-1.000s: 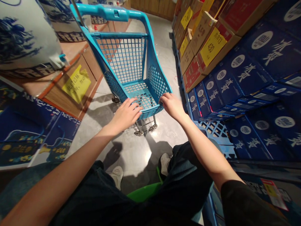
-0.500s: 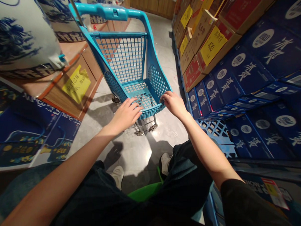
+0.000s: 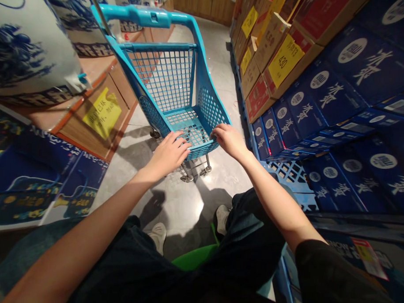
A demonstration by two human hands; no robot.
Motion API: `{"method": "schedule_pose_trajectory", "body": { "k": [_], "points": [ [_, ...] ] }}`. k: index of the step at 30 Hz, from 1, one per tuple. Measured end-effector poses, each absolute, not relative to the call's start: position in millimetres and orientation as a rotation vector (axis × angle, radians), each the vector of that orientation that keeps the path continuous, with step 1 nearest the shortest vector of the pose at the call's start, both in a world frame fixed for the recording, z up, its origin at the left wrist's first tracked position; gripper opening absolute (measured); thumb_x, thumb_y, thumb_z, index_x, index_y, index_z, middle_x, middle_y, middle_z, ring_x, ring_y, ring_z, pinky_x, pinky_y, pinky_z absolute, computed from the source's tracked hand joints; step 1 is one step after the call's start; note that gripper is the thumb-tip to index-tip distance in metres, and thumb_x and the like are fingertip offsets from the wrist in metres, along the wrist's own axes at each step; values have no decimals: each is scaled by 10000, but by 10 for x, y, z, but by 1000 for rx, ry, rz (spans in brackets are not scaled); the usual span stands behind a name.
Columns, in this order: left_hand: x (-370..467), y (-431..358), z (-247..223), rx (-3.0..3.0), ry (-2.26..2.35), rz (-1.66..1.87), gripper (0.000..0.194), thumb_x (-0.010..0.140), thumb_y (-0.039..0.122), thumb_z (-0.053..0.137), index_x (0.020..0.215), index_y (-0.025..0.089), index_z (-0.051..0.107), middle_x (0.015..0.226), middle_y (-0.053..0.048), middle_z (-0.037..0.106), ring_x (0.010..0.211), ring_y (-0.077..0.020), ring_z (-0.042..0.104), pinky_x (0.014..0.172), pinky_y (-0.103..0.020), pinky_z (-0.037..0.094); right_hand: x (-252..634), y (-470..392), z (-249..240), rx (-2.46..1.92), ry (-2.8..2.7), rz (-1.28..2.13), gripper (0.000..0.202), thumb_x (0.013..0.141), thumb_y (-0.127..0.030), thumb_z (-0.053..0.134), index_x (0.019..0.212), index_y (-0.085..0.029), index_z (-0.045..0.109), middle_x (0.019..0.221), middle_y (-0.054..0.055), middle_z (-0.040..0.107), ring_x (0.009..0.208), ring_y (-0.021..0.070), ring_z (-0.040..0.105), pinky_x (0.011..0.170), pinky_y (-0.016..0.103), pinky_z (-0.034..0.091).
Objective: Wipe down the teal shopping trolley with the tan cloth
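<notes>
A blue plastic shopping cart (image 3: pixel 179 48) stands on the grey floor ahead, its handle at the far end and its low front rim toward me. My left hand (image 3: pixel 170 152) rests over the left part of that near rim, fingers spread and lying on the edge. At the rim's right corner is my right hand (image 3: pixel 229 140), its fingers curled down over the edge with their tips partly hidden. Through the mesh, the basket shows nothing inside.
Blue drink cartons (image 3: pixel 343 94) are stacked on the right, beyond them brown boxes (image 3: pixel 265 52) with yellow price signs. White-and-blue jars (image 3: pixel 29 48) stand on a wooden platform (image 3: pixel 70 127) at left. Something green (image 3: pixel 194 257) lies between my legs.
My right hand has shifted slightly left along the cart's rim. My left hand and the cart look almost unchanged.
</notes>
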State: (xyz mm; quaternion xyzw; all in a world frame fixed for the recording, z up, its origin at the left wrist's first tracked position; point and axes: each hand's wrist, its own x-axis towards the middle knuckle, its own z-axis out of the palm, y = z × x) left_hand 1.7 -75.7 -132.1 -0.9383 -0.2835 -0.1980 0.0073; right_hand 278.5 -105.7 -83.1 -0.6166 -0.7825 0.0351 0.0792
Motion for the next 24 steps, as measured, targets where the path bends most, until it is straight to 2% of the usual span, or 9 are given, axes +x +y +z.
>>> {"method": "schedule_pose_trajectory", "body": {
  "k": [5, 12, 19, 24],
  "points": [
    [21, -751, -1339, -2938, -897, -625, 415, 1128, 299, 452, 1256, 150, 817, 1210, -183, 802, 1469, -388, 593, 1262, -667, 479, 2792, -1074, -834, -1955, -2291, 40, 354, 1067, -84, 506, 1284, -175, 770, 1372, 135, 733, 1215, 302, 634, 942, 389, 530],
    [17, -758, -1331, -2940, -901, -636, 415, 1124, 302, 456, 1274, 149, 812, 1231, -183, 802, 1475, -389, 591, 1267, -672, 473, 2539, -1190, -902, -1602, -2480, 147, 335, 1083, -98, 527, 1304, -204, 756, 1406, 113, 728, 1260, 269, 618, 1002, 376, 520],
    [16, -743, -1339, -2942, -896, -631, 421, 1124, 310, 442, 1258, 170, 815, 1201, -173, 796, 1463, -379, 597, 1254, -658, 487, 2881, -1037, -783, -1985, -2277, 29, 345, 1066, -93, 505, 1250, -191, 780, 1333, 124, 744, 1190, 301, 640, 889, 376, 512],
    [16, -759, -1329, -2942, -916, -637, 406, 1121, 305, 460, 1266, 171, 815, 1209, -171, 801, 1472, -381, 592, 1264, -667, 478, 2656, -1156, -865, -1849, -2379, 30, 343, 1086, -102, 493, 1288, -184, 759, 1373, 128, 736, 1220, 292, 617, 954, 387, 518]
  ]
}}
